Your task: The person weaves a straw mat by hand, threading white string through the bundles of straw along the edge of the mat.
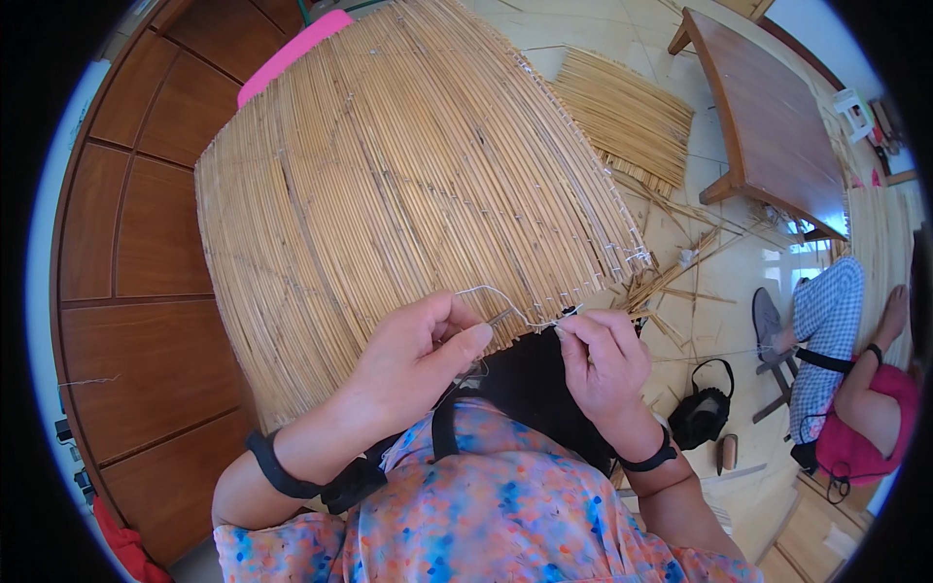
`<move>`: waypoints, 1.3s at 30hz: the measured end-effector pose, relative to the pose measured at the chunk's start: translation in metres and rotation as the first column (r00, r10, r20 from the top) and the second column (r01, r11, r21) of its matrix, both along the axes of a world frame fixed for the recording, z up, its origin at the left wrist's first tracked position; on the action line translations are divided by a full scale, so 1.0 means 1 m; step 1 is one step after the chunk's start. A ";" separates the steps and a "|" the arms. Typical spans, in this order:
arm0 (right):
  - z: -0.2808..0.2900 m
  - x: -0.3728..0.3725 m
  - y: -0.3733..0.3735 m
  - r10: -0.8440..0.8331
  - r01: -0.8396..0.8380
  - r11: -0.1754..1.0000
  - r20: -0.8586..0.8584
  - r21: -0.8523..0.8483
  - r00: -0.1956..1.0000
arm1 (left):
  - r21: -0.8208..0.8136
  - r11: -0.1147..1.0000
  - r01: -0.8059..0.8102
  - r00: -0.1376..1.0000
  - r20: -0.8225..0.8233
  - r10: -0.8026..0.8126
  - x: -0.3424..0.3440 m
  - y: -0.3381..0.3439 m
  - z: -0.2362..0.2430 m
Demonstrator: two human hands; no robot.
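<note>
A large mat of thin tan reeds (389,185), bound with rows of stitches, slopes up in front of my lap. At its near right corner my right hand (607,364) is closed, thumb and fingertips pinching a white string (505,299) at the mat's edge. The string loops slackly leftward over the reeds to my left hand (418,355). My left hand is closed with fingers curled, and a thin, pointed dark tool (500,317) sticks out by its thumb. The rest of that tool is mostly hidden, so its exact kind is unclear.
Brown wooden cabinets (165,233) line the left side. A smaller reed mat (627,112) and loose reeds (671,277) lie on the floor. A low wooden table (777,117) stands beyond. At right sits another person in checked trousers (826,311); a black bag (702,413) lies nearby.
</note>
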State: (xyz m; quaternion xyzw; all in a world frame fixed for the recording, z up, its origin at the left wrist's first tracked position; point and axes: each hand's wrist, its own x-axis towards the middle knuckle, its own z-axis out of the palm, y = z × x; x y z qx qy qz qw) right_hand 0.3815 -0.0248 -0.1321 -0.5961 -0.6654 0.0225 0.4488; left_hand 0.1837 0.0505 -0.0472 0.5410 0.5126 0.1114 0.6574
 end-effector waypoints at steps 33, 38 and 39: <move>0.007 -0.019 0.000 0.118 -0.118 0.993 -0.032 -0.001 0.993 | 0.235 0.951 0.200 0.960 -0.239 -0.143 0.015 -0.005 -0.010; 0.007 -0.019 -0.001 0.116 -0.117 0.993 -0.043 -0.021 0.992 | 0.268 0.936 0.230 0.949 -0.276 -0.154 0.017 -0.002 -0.009; 0.007 -0.019 -0.001 0.115 -0.116 0.993 -0.041 -0.023 0.993 | 0.290 0.928 0.233 0.950 -0.270 -0.155 0.016 -0.002 -0.010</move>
